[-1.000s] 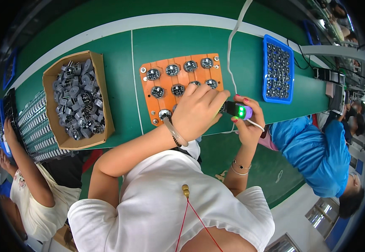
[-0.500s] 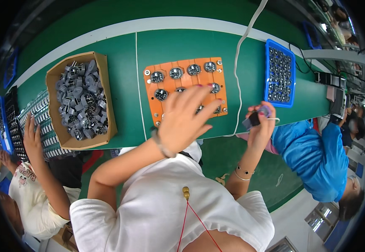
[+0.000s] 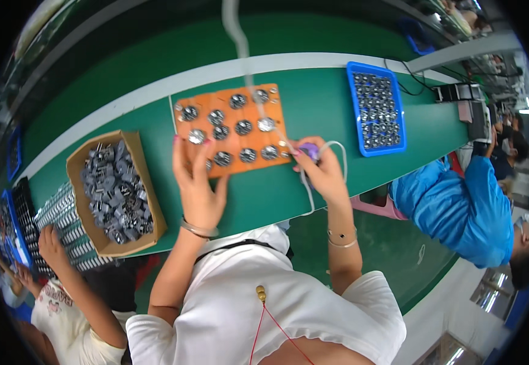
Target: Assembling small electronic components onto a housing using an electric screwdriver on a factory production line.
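An orange fixture plate (image 3: pixel 230 137) lies on the green table, with several round, shiny electronic parts (image 3: pixel 243 127) seated in it. My left hand (image 3: pixel 200 188) is at its front left corner, fingers apart and reaching over the edge; the frame does not show whether they touch a part. Near the plate's front right corner, my right hand (image 3: pixel 324 173) is closed around a purple object (image 3: pixel 309 151). Its kind is hidden by my fingers. A white cord (image 3: pixel 344 159) loops beside this hand, and a blurred stretch of it crosses above the plate.
Left of the plate stands a cardboard box (image 3: pixel 149 201) of grey pronged parts. A blue tray (image 3: pixel 402 131) of round parts lies to the right. A co-worker's hand (image 3: pixel 52 248) is near stacked boards (image 3: pixel 63 210) at left; a person in blue (image 3: pixel 438 204) sits at right.
My left hand has moved from over the plate to its front left corner. My right hand has brought the purple object in to the plate's right side. The whole view has tilted.
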Motion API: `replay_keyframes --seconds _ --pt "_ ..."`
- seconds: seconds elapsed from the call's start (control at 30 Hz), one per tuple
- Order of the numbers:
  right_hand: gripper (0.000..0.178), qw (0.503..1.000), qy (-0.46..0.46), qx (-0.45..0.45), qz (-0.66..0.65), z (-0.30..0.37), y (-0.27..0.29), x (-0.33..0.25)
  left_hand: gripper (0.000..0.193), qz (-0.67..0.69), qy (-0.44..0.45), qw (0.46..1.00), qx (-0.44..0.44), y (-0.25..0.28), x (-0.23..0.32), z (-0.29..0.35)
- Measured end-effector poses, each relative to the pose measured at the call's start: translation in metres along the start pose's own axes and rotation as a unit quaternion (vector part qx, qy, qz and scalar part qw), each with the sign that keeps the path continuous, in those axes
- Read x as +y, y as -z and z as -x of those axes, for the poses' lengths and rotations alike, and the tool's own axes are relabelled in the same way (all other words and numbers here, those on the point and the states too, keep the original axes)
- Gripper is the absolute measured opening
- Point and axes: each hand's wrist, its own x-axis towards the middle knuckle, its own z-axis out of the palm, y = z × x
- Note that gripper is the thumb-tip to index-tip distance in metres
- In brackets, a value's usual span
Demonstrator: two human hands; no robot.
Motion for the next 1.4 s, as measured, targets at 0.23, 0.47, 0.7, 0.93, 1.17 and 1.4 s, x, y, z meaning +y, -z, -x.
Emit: replay_keyframes --seconds 0.23,0.47,0.7,0.93,1.17,1.4 --pt "0.014 0.996 0.046 -0.07 0.029 -0.061 -0.017 -0.007 0.097 -0.078 0.009 0.995 0.067 -0.024 -0.014 -0.064" --pt "0.014 0.955 0.144 0.193 -0.172 -0.026 -0.007 -0.012 0.103 -0.121 0.049 0.981 0.144 -0.045 -0.025 -0.129" --pt "0.026 0.806 0.178 0.555 -0.099 0.026 0.09 0.023 0.101 -0.184 0.1 0.969 0.132 -0.052 -0.074 -0.198" --pt "0.065 0.851 0.059 0.521 0.001 0.016 0.113 0.028 0.095 -0.3 0.04 0.949 0.091 -0.046 -0.065 -0.214" --pt "0.073 0.876 0.064 0.478 -0.013 0.016 0.119 0.027 0.084 -0.151 -0.098 0.982 0.058 -0.027 -0.035 -0.229" --pt "0.071 0.939 0.032 0.343 0.001 0.035 0.126 0.012 0.07 -0.153 -0.191 0.966 -0.082 -0.029 0.027 -0.22"
